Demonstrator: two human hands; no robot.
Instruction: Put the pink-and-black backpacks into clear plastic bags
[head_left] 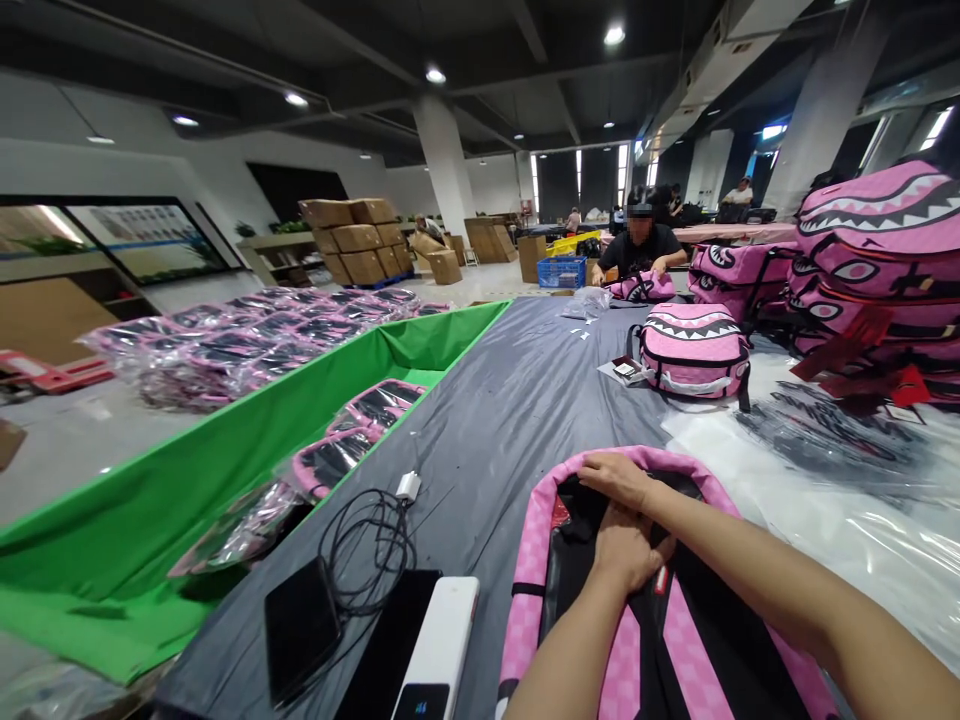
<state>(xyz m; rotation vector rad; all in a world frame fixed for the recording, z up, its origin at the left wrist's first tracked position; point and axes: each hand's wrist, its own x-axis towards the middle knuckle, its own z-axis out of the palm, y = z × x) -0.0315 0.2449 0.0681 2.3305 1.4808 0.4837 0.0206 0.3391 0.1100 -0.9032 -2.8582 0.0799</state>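
A pink checked backpack point(525, 540) lies in front of me with its black back panel and pink shoulder straps facing up. My left hand point(628, 548) presses on the black panel near the top, its thumb spread to the right; its fingertips are partly hidden beneath my right hand. Reaching across from the right, my right hand point(616, 478) has its fingers bent on the inner side of the bag's padded top edge. A small red-and-white label point(661, 580) sits beside my left thumb.
Left of the bag are a white power bank point(439, 645), a black phone point(301, 630) and a coiled cable point(375, 550). A green fabric trough point(225, 480) holds wrapped bags. Ahead stand a pink shark-face backpack point(694, 350), stacked bags point(877, 270) and a co-worker point(645, 245). Clear plastic point(885, 540) covers the right side.
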